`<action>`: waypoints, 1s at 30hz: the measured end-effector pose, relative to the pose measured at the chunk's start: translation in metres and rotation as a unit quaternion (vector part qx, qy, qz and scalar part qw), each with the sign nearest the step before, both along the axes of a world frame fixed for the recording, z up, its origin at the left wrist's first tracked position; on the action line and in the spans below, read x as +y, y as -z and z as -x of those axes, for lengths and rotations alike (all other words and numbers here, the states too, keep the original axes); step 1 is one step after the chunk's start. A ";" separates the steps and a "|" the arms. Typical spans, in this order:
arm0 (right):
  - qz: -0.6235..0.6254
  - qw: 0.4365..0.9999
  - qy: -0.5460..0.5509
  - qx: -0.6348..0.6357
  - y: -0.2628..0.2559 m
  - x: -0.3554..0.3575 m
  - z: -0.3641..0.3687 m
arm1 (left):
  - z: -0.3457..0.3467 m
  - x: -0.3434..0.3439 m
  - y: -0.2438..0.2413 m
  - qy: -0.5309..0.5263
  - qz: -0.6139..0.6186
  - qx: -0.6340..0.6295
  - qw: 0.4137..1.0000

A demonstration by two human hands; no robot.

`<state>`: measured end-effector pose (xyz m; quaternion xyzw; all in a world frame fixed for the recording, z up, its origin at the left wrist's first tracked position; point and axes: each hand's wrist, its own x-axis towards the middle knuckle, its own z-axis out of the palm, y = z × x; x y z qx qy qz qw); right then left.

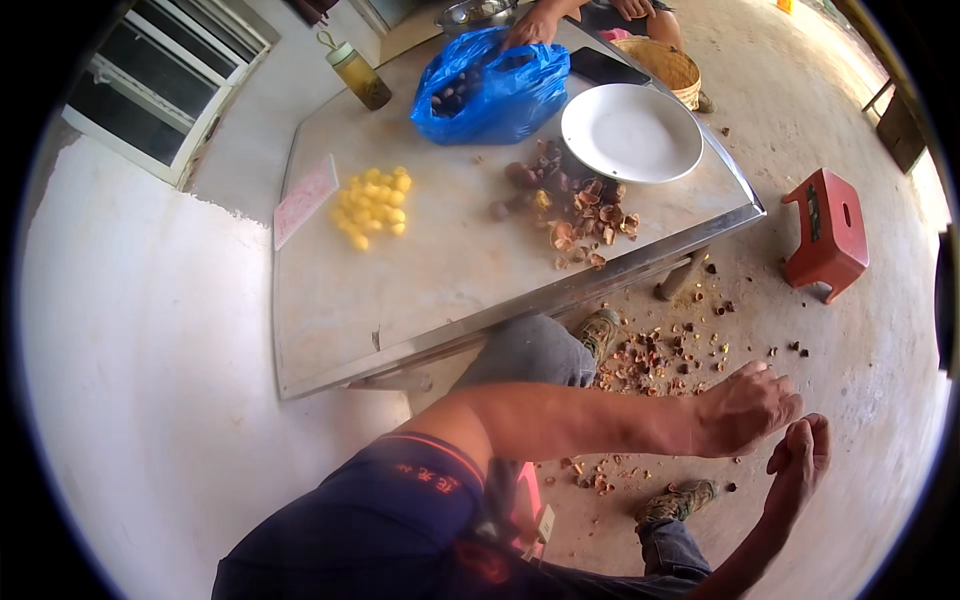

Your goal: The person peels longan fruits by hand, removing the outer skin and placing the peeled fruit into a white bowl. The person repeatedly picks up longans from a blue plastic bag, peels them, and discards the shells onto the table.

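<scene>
My left hand (752, 409) is stretched out over the floor at the right, its fingers curled. Close beside it is my right hand (802, 456), thumb and fingers pinched together; whether either holds something small cannot be seen. On the table, a loose heap of brown nut shells (592, 214) lies below a white plate (632, 133). Yellow peeled kernels (371, 204) form a pile at the left. A blue plastic bag (495, 94) with dark nuts (452, 96) inside stands at the far side, another person's hand (534, 28) at its top.
The table's metal edge (525, 313) runs in front of me. A drink bottle (358, 76), a pink-patterned card (306, 201) and a black phone (609, 67) are on the table. Beyond it stands a wicker basket (660, 66). A red stool (831, 232) and scattered shells (649, 364) are on the floor.
</scene>
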<state>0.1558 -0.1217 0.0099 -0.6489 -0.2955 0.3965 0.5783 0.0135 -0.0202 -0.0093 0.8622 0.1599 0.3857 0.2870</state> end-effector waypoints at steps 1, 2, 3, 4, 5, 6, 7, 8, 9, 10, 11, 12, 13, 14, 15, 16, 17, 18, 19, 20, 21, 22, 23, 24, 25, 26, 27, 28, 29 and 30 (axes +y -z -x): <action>-0.008 1.000 0.006 0.014 0.002 0.002 0.002 | 0.001 0.001 -0.004 0.006 0.020 -0.004 1.000; -0.028 0.999 -0.020 0.038 0.002 0.003 0.004 | 0.002 0.000 -0.007 0.012 0.041 -0.008 0.999; -0.035 0.998 -0.013 0.042 0.001 0.003 0.006 | 0.000 -0.001 -0.007 0.021 0.063 -0.014 0.998; -0.042 0.998 -0.006 0.047 0.000 0.004 0.007 | -0.004 -0.002 -0.008 -0.007 0.044 -0.056 0.997; -0.049 0.997 0.003 0.051 -0.001 0.004 0.009 | -0.005 0.001 -0.005 -0.005 0.022 -0.050 0.998; -0.047 0.998 0.026 0.035 -0.004 0.005 0.013 | -0.002 0.003 -0.003 -0.006 0.002 -0.042 0.999; -0.047 0.999 0.024 0.011 -0.001 0.005 0.012 | -0.001 0.004 -0.002 -0.006 -0.017 -0.034 0.999; -0.046 0.999 0.022 -0.015 0.004 0.004 0.011 | 0.001 0.003 -0.001 0.008 -0.011 -0.017 1.000; -0.047 0.998 0.021 -0.040 0.006 0.005 0.011 | 0.005 0.004 -0.003 0.023 -0.007 -0.001 1.000; -0.061 0.998 0.023 -0.027 0.004 0.006 0.012 | 0.007 0.005 -0.005 0.039 -0.003 0.016 0.999; -0.069 0.997 0.032 -0.024 0.003 0.005 0.012 | 0.006 0.003 -0.007 0.046 0.038 0.017 0.998; -0.077 0.996 0.038 -0.017 0.003 0.006 0.014 | 0.006 0.001 -0.009 0.049 0.080 0.021 0.995; -0.085 0.995 0.043 -0.011 0.004 0.006 0.014 | 0.005 -0.001 -0.012 0.052 0.121 0.025 0.991; -0.096 0.995 0.036 0.001 0.005 0.005 0.014 | 0.003 -0.002 -0.016 0.037 0.084 -0.024 0.995; -0.108 0.994 0.029 0.012 0.007 0.004 0.014 | 0.001 -0.002 -0.021 0.023 0.047 -0.073 0.996; -0.120 0.992 0.022 0.023 0.009 0.003 0.013 | 0.000 -0.002 -0.024 0.008 0.010 -0.121 0.993; -0.114 0.993 0.015 0.016 0.012 0.002 0.012 | 0.000 -0.002 -0.021 0.026 0.014 -0.107 0.994; -0.108 0.994 0.006 0.010 0.015 0.002 0.012 | 0.001 -0.001 -0.016 0.042 0.019 -0.092 0.995; -0.103 0.995 -0.003 0.004 0.015 0.002 0.012 | 0.001 -0.001 -0.013 0.058 0.024 -0.078 0.995; -0.101 0.995 -0.004 0.008 0.014 0.001 0.013 | -0.001 -0.003 -0.010 0.065 0.052 -0.077 0.994; -0.098 0.995 -0.005 0.012 0.011 0.002 0.013 | -0.002 -0.005 -0.010 0.072 0.081 -0.076 0.991; -0.095 0.995 -0.006 0.016 0.009 0.002 0.014 | -0.002 -0.006 -0.009 0.079 0.109 -0.076 0.988; -0.096 0.995 -0.006 0.020 0.009 0.002 0.015 | -0.002 -0.004 -0.008 0.077 0.090 -0.064 0.991; -0.098 0.995 -0.007 0.025 0.008 0.002 0.016 | 0.001 0.000 -0.009 0.075 0.070 -0.053 0.993; -0.100 0.995 -0.007 0.030 0.007 0.003 0.017 | 0.002 0.002 -0.010 0.072 0.050 -0.041 0.995; -0.102 0.993 0.002 0.053 0.005 0.003 0.018 | 0.002 0.002 -0.010 0.067 0.075 -0.055 0.993; -0.105 0.992 0.012 0.074 0.001 0.004 0.020 | 0.001 0.002 -0.011 0.063 0.098 -0.070 0.991; -0.109 0.989 0.022 0.096 -0.002 0.006 0.021 | 0.001 0.003 -0.013 0.059 0.121 -0.084 0.987; -0.107 0.991 0.022 0.077 0.000 0.006 0.020 | 0.002 0.003 -0.015 0.067 0.174 -0.090 0.978; -0.105 0.993 0.024 0.056 0.003 0.006 0.016 | 0.003 0.003 -0.021 0.077 0.225 -0.096 0.967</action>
